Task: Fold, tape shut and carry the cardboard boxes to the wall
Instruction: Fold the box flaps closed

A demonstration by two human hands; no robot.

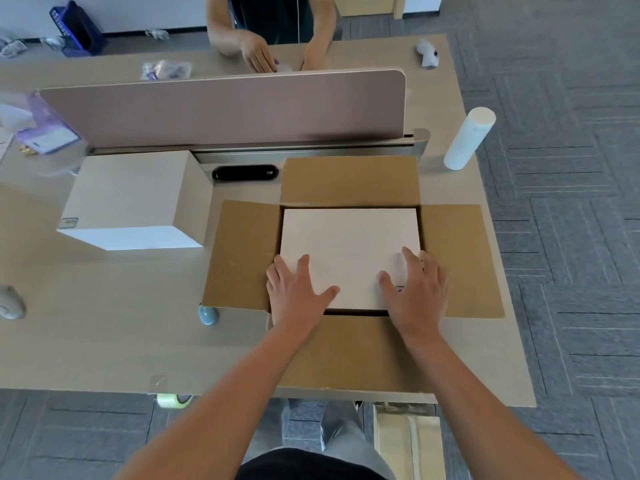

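Observation:
A brown cardboard box [453, 258] stands on the desk with all its flaps spread flat outward. Inside it lies a white box [349, 237] that fills the opening. My left hand [298, 289] rests flat on the white box's near left corner, fingers apart. My right hand [415, 285] lies flat on its near right corner, fingers spread. Neither hand grips anything. A second white box [135, 199] stands on the desk to the left. A roll of tape [173, 400] hangs at the desk's front edge.
A pink divider panel [225, 109] runs across the desk behind the boxes. A white cylinder [467, 136] stands at the right edge. Another person's hands [259, 55] work beyond the divider. A small blue object [207, 315] and a mouse [12, 303] lie to the left.

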